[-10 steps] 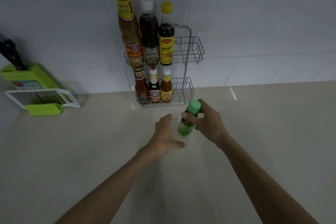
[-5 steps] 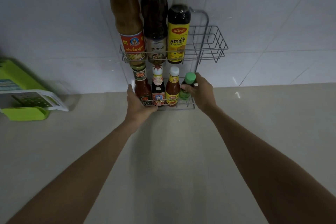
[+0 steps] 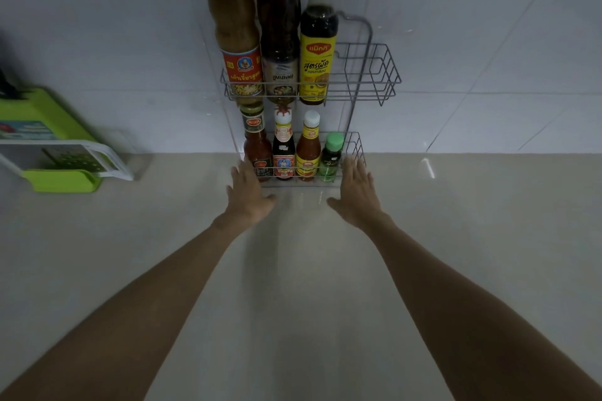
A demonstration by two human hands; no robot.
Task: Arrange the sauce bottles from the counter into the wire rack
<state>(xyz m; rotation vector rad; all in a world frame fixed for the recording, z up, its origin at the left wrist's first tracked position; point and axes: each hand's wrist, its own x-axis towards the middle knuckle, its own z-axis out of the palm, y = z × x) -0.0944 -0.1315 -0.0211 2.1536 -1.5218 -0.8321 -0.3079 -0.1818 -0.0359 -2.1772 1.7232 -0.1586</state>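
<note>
A two-tier wire rack (image 3: 381, 75) stands against the tiled wall. Its upper shelf holds three tall bottles, the right one with a yellow cap (image 3: 317, 52). The lower shelf holds several small sauce bottles, with the green bottle (image 3: 330, 158) upright at the right end. My left hand (image 3: 249, 194) rests flat by the rack's lower left corner, fingers apart and empty. My right hand (image 3: 356, 195) lies open just in front of the lower right corner, apart from the green bottle.
A green and white grater box (image 3: 62, 159) sits on the beige counter (image 3: 299, 303) at the far left, by the wall. The right half of the upper shelf has no bottle in it.
My right hand set the green bottle into the lower shelf's right end and let go. Both hands have drawn back a little and opened flat. The view moved closer to the rack.
</note>
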